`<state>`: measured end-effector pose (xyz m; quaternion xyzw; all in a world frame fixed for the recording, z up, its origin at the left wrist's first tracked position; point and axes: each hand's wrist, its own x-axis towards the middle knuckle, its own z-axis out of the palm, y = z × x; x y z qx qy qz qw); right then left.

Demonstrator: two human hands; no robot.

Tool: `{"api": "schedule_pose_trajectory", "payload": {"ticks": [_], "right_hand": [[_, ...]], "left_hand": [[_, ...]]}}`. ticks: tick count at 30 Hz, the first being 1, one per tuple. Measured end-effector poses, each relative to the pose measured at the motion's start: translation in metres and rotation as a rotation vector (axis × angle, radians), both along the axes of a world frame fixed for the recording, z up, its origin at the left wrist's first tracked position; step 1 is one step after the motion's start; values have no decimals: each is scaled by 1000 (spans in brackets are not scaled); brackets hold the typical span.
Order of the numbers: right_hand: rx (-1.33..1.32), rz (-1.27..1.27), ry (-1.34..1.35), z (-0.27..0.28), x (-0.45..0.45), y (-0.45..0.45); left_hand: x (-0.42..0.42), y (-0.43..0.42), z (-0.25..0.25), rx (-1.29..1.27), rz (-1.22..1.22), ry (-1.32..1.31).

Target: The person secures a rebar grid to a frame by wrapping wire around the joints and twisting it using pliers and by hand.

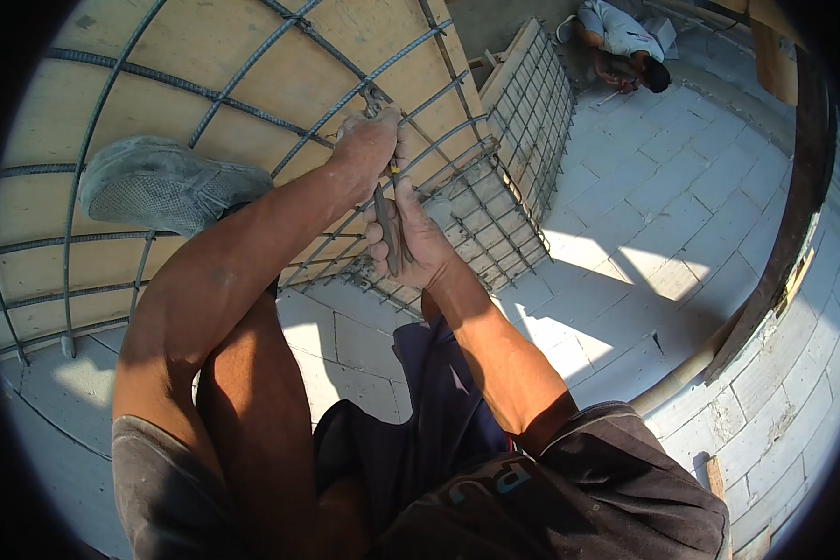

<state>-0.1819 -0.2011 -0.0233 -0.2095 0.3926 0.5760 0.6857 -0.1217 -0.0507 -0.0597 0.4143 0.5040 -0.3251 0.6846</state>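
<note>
My right hand [418,241] is wrapped around the dark handles of a pair of pincers [388,233]. Just above it, my left hand [366,142] is closed at the rebar grid [243,77], by a crossing of two bars. What its fingers hold is hidden; a small metal piece [371,99] shows past the knuckles. A bit of yellow shows on the tool between the hands. Ribbed steel bars cross in front of a tan wooden panel [271,42]. My dusty grey shoe [173,185] rests among the bars, left of my hands.
Another mesh section [532,103] stands to the right behind my hands. A co-worker [623,37] bends low at the top right. Pale blocks [681,177] pave the floor below. A dark curved edge [775,271] runs down the right side.
</note>
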Motion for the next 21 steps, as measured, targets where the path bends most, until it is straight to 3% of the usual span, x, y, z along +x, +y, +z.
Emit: {"api": "schedule_pose_trajectory", "payload": {"ticks": [2,5,7,9,11,14,21], "right_hand": [[-133,188,-152,-7,-1,-2],[-492,594,-620,18,26,4],[-877,815,-1056,14,15,8],[-1070,936,-1242,17,8,8],[-1063,974,-1171,36,19,18],[-815,1018,-1085,29,21,8],[-1068,1134,-1436,32,14,19]], "left_hand": [[-1,-7,-2,66,61,20],[-2,-15,-7,101,89,-17],[-3,-21,-18,93,102,-31],[-2,-23,-20,63,108,-44],[0,-21,-12,13,107,-53],[0,-18,-9,-74,119,-48],[2,-15,-12,-198,223,-40]]}}
